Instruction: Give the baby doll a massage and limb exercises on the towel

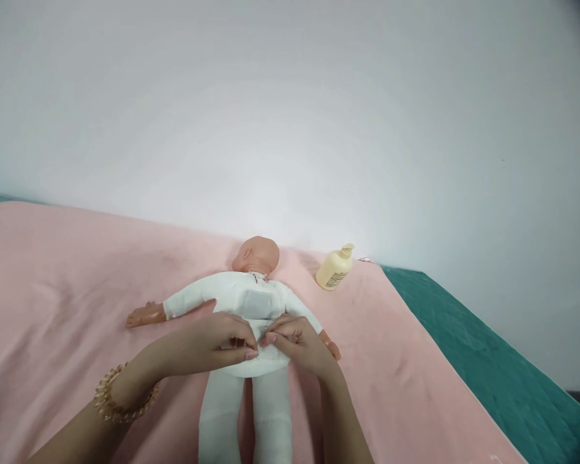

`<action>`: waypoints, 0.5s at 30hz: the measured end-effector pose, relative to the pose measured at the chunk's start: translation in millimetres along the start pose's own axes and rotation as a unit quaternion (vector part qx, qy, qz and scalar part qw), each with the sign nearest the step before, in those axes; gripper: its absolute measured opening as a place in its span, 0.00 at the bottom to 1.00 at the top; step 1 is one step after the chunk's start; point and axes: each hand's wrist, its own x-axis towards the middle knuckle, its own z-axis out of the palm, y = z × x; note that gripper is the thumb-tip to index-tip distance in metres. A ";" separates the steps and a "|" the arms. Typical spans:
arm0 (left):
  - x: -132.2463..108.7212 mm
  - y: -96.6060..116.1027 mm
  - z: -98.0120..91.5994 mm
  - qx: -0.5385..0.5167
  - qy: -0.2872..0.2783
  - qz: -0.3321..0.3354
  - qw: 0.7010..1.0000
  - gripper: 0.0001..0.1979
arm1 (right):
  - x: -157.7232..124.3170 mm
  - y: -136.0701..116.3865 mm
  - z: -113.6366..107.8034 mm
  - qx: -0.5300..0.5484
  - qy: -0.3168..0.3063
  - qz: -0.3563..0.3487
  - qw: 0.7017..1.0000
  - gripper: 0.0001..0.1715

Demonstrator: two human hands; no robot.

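A baby doll [217, 290] with a white cloth body lies face down, its head turned to the left and arms spread. A grey rectangular panel [257, 304] sits on its upper back. Over the doll's lower back, my left hand [225, 340] is closed, thumb and forefinger brought together at the white cloth. My right hand [294, 340] meets it from the other side, its thumb and fingers also pinched at the cloth near the middle of the back. The fingertips of both hands are close together. How much cloth lies between them is hard to see.
A pale yellow pump bottle [334, 267] stands right of the doll's head. Beneath everything spreads a wrinkled pink blanket [77, 277], over a green mattress [468, 341] that shows at the right. A white wall [290, 116] rises behind.
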 end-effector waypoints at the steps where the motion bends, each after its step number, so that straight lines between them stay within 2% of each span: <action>1: -0.3 0.0 -1.3 -0.011 -0.015 -0.011 1.000 0.11 | -0.1 0.2 -0.4 0.006 0.015 -0.005 1.000 0.16; 3: -0.3 -0.9 -3.3 -0.025 -0.034 -0.034 0.999 0.13 | -0.2 1.5 -0.9 0.012 0.042 -0.013 0.999 0.15; 5: 0.5 -3.0 -3.7 -0.016 -0.015 -0.044 0.999 0.13 | -0.3 3.8 -0.7 0.008 0.053 -0.020 0.998 0.15; 10: 4.0 -8.3 0.4 0.002 -0.015 -0.030 0.999 0.14 | 0.6 8.0 0.5 0.008 0.046 -0.003 0.999 0.14; 15: 6.0 -13.5 3.6 0.019 -0.022 -0.055 0.998 0.13 | 3.3 8.8 1.8 -0.003 0.030 0.009 1.000 0.14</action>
